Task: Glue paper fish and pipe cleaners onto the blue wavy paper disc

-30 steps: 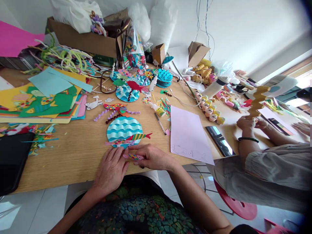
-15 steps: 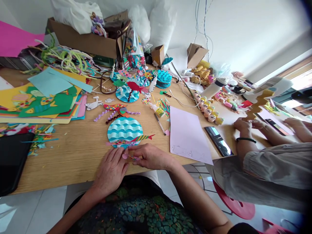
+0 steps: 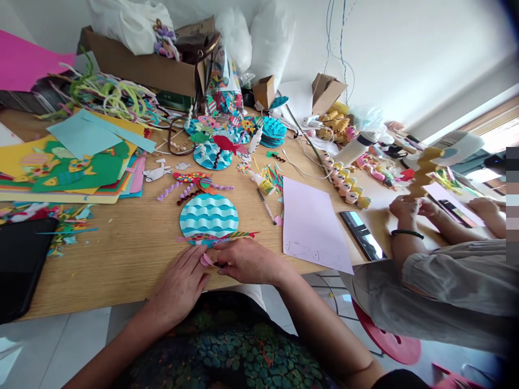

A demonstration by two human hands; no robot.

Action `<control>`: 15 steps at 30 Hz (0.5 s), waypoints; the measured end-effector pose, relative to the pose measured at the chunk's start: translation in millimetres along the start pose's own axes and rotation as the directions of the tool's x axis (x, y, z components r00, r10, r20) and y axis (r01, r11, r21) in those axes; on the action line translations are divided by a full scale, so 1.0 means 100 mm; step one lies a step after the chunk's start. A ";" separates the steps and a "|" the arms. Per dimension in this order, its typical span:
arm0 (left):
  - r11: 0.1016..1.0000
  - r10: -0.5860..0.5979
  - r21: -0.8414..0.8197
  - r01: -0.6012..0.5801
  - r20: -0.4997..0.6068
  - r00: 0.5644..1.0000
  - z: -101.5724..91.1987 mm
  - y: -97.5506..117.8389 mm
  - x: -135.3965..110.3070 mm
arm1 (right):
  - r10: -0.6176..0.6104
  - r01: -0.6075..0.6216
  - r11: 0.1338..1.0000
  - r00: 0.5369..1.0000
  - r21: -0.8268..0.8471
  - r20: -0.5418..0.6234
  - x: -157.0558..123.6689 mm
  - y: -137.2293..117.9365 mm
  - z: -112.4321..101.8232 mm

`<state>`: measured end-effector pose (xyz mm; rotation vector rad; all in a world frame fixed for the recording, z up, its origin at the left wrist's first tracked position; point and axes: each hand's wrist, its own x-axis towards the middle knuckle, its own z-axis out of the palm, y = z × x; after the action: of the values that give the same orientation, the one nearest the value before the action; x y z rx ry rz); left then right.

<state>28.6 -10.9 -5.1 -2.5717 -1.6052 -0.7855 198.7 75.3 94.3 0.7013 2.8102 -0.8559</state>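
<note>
My left hand (image 3: 181, 278) lies fairly flat at the table's near edge, fingers stretched forward to the lower rim of a round blue disc (image 3: 208, 214) with wavy paper strips. Close beside it, my right hand (image 3: 253, 262) is closed in a pinch on a small pink paper cutout (image 3: 206, 260); part of the cutout is hidden by the fingers. A patterned paper fish (image 3: 198, 237) and a striped paper piece (image 3: 243, 235) lie across the disc's lower part, just ahead of my fingertips. Above the disc rests a dotted paper fish (image 3: 190, 177) with curled pipe cleaners.
A lilac sheet (image 3: 312, 221) with pencilled fish, a pen (image 3: 266, 206), a glue bottle (image 3: 263, 183) and a phone (image 3: 362, 235) lie to the right. Left are coloured papers (image 3: 130, 186) and a black tablet (image 3: 24, 270). A co-worker's hands (image 3: 409, 208) hold a wavy yellow strip.
My right hand has tilted the pink cutout, so less of its coloured pattern shows. The striped piece on the disc looks lower and flatter. My left hand has barely shifted.
</note>
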 end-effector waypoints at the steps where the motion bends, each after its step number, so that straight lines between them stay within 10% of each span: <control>1: 1.000 -0.007 -0.010 0.007 0.000 1.000 0.00 -0.01 0.00 | -0.001 0.001 0.999 1.000 -0.039 0.015 0.01 -0.02 -0.01; 15: 0.998 0.052 0.019 -0.052 0.007 0.999 -0.04 -0.07 -0.02 | 0.037 -0.030 0.967 0.999 -0.254 0.026 0.06 -0.16 0.00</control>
<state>20.1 -9.9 -4.1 -2.5939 -1.5331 -0.7548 186.1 65.4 101.0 0.6866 2.8008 -0.4837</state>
